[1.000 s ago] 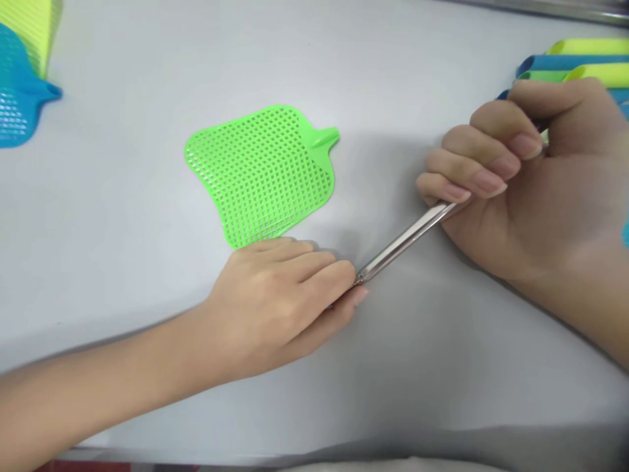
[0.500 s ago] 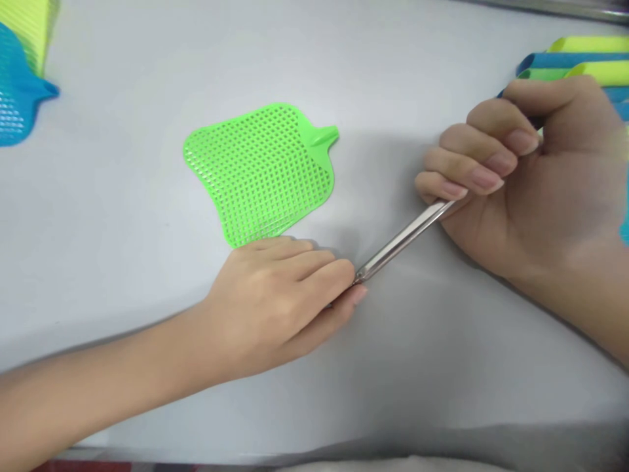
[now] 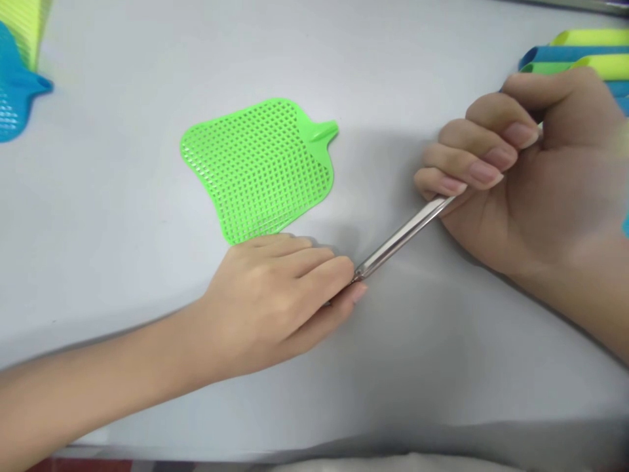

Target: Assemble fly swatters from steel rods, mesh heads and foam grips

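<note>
A thin, shiny metal rod point(image 3: 403, 236) slants between my two hands above the table. My left hand point(image 3: 275, 305) is closed, palm down, with thumb and forefinger pinching its lower end, which the fingers hide. My right hand point(image 3: 521, 157) is turned palm up, its fingers curled around the upper part; where the rod ends there is hidden. A bright green fly swatter head point(image 3: 265, 167), a perforated plastic paddle with a short socket, lies flat just beyond my left knuckles. The socket points right.
At the far left, a blue fly swatter head point(image 3: 14, 92) lies beside a yellow-green ribbed piece point(image 3: 24, 26). Several coloured tubes point(image 3: 590, 56) in blue, green and yellow lie behind my right hand. A dark metallic edge point(image 3: 580, 5) crosses the top right of the grey table point(image 3: 147, 367).
Both hands keep the same grip on the metal rod. The whole scene has shifted slightly up and to the left; little else differs.
</note>
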Tool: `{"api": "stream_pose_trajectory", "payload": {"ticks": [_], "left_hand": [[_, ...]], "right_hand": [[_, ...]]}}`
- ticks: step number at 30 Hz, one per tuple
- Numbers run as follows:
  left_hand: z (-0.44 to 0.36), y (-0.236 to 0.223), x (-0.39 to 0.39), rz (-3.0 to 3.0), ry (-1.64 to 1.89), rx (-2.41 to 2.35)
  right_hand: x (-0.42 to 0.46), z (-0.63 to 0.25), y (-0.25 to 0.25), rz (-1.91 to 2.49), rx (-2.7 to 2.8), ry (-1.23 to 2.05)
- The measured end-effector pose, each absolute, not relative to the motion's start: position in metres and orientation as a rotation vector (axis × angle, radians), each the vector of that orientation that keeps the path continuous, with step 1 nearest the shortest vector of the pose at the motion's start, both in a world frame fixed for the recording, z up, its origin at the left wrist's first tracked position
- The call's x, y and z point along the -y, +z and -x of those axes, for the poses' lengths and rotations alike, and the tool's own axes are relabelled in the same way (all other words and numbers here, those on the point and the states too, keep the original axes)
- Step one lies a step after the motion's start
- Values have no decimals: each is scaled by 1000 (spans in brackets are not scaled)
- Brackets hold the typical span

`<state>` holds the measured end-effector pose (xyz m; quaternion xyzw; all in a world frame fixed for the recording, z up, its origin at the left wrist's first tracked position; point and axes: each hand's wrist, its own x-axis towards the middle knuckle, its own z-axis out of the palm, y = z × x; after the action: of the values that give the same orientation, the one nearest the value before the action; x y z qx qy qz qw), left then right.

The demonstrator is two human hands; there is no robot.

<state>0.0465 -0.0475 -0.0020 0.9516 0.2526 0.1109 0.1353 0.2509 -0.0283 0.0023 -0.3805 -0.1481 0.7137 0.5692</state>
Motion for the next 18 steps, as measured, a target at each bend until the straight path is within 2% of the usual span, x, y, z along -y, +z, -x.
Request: {"api": "stream_pose_trajectory", "payload": {"ticks": [18], "left_hand": [[-47, -1, 47, -2771, 289, -719]], "right_hand": [[28, -253, 2, 921, 383, 1673]]}}
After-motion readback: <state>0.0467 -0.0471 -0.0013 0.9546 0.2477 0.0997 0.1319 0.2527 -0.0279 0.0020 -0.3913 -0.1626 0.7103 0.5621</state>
